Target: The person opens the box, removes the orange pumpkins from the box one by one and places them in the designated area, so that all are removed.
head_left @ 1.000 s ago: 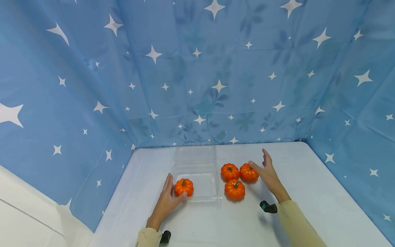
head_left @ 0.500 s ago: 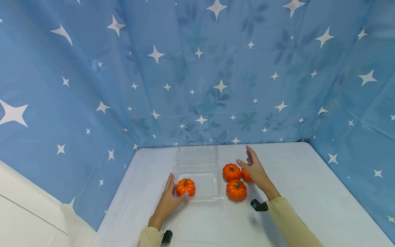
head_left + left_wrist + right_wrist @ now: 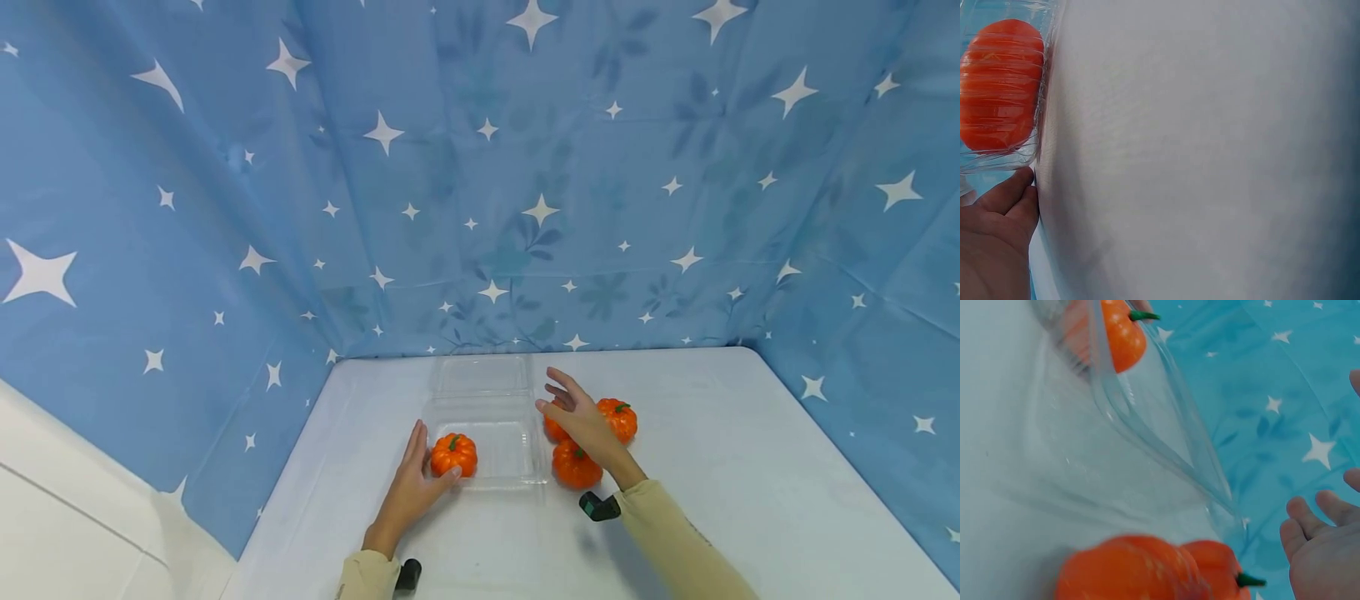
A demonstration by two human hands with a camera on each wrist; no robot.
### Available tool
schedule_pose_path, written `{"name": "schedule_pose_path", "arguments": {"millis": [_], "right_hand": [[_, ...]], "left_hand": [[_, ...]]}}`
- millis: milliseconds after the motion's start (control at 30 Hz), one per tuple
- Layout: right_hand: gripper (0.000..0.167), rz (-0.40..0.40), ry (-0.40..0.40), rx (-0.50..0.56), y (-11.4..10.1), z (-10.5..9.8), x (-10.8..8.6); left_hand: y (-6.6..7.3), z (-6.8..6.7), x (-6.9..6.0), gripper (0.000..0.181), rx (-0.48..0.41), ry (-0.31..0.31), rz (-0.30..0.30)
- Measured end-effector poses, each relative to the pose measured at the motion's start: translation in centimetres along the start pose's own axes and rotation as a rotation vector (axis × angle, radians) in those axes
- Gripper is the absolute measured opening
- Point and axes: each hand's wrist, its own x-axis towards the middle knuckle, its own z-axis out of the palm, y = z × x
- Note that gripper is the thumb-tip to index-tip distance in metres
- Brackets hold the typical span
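Note:
A clear plastic clamshell box (image 3: 504,450) lies on the table with its lid (image 3: 482,377) folded back. One small orange pumpkin (image 3: 453,455) with a green stem sits in its left part. My left hand (image 3: 408,493) is at the box's left front corner, fingers extended and thumb spread along the front. Right of the box are three more pumpkins: a front one (image 3: 576,467), a right one (image 3: 617,419), and a back left one (image 3: 553,427) partly covered by my right hand (image 3: 588,427). That hand hovers above them with loosely bent fingers, holding nothing.
The white table (image 3: 705,417) extends to both sides and toward the front. A blue star-patterned curtain (image 3: 480,183) encloses it at the back and sides. A black device (image 3: 598,506) is strapped at the right wrist.
My right hand has moved left across the pumpkins, from the right one to over the back left one. The left hand stays beside the box.

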Motion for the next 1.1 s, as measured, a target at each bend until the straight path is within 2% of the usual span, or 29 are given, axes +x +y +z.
{"name": "schedule_pose_path", "arguments": {"millis": [133,400,633,867,1100], "right_hand": [[0.072,-0.004,-0.035,0.004,0.0,1.3,0.3],[0.069,0.068,-0.064,0.0,0.3,3.6,0.5],[0.07,0.036,-0.128,0.034,0.6,5.4,0.4],[0.075,0.11,-0.149,0.013,1.2,6.9,0.7],[0.077,0.055,-0.241,-0.018,1.7,8.3,1.7]], "left_hand": [[-0.1,0.0,0.0,0.113,0.005,0.002,0.003],[0.1,0.0,0.0,0.114,-0.009,-0.008,-0.017],[0.1,0.2,0.0,0.114,-0.008,-0.004,-0.023],[0.2,0.1,0.0,0.114,0.005,0.001,-0.024],[0.2,0.1,0.0,0.113,0.013,0.005,0.0]]}}
